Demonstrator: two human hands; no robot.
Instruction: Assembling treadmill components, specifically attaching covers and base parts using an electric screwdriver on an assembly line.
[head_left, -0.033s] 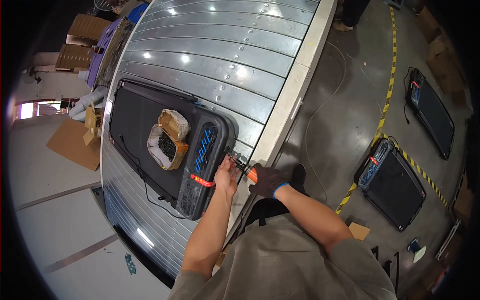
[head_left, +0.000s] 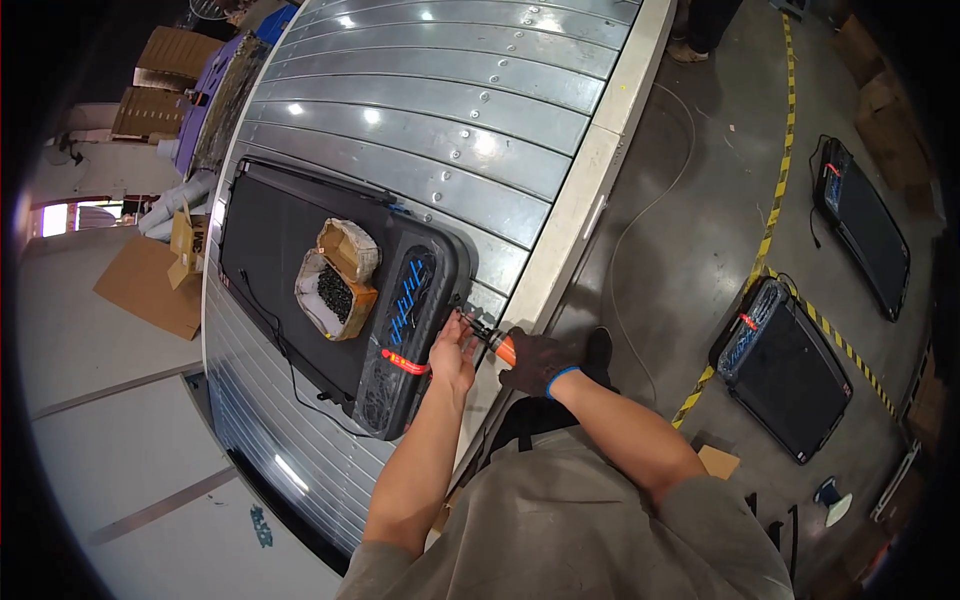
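Observation:
A flat black machine like a walking-pad treadmill lies on the slatted metal conveyor. At its near right end, my bare left hand has its fingers pinched beside the edge; what they hold, if anything, is too small to make out. My right hand, in a dark glove with a blue cuff, is wrapped round an orange and black power screwdriver. The driver's tip points at the machine's edge, close to my left fingertips. On top of the machine sits a cut-down cardboard box of small black screws.
The slatted conveyor has a pale side rail. A black cord trails over the machine. Two similar machines lie on the floor by yellow-black tape. A thin cable crosses the floor, and another person's foot shows beyond.

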